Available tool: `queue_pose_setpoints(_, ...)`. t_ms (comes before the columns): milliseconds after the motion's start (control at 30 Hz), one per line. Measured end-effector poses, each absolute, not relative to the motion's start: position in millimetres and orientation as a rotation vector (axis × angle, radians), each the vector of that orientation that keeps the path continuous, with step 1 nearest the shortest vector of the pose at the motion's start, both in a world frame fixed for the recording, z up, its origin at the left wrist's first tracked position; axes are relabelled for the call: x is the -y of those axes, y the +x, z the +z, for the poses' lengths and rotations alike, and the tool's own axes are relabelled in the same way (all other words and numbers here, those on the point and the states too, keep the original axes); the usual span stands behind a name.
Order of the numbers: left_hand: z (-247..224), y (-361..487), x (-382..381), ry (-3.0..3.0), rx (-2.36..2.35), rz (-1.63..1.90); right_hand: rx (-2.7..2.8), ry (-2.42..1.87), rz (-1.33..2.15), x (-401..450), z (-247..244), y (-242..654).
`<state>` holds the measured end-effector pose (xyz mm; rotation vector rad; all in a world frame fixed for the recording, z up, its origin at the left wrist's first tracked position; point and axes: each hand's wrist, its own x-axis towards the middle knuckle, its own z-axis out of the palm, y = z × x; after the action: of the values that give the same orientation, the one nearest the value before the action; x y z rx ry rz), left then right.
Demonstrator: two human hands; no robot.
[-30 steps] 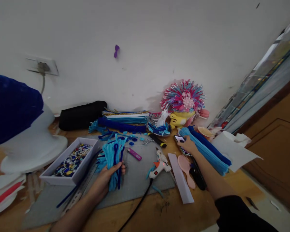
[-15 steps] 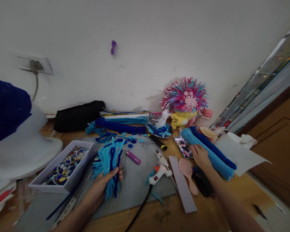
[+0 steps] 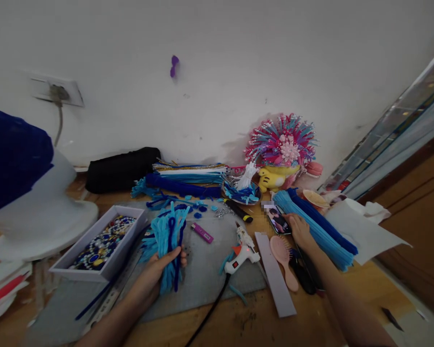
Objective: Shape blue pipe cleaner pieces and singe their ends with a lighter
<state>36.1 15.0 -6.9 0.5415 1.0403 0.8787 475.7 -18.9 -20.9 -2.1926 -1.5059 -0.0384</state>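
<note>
My left hand (image 3: 166, 265) is closed around a bundle of light blue and dark blue pipe cleaners (image 3: 164, 234), bent into loops and held upright over the grey mat. My right hand (image 3: 299, 229) reaches to a phone (image 3: 277, 220) lying on the table, its fingers stretched over the phone's right edge and a fingertip at the lit screen. A bunch of straight light blue pipe cleaners (image 3: 316, 231) lies just beyond that hand. Between the hands, a white glue gun (image 3: 244, 255) rests with a small red light on. Near it lies a purple lighter (image 3: 202, 233).
At left stands a white box of beads (image 3: 60, 270), beside a white head form with a dark blue cap (image 3: 14, 164). A pink hairbrush (image 3: 284, 258) and a pale strip (image 3: 275, 277) lie right of the glue gun. A pink-and-blue pipe-cleaner headpiece (image 3: 275, 144) stands by the wall.
The whole view has shifted slightly. My left hand keeps hold of the pipe cleaners, and my right hand stays at the phone, where the picture on the screen looks different.
</note>
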Motion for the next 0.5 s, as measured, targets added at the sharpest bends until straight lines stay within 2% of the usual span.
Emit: queue_pose_setpoints(500,-5.5,38.0,-15.5,0.483,-1.047,0.893,1.58,-2.242,-0.036,-10.6,-14.8,474.1)
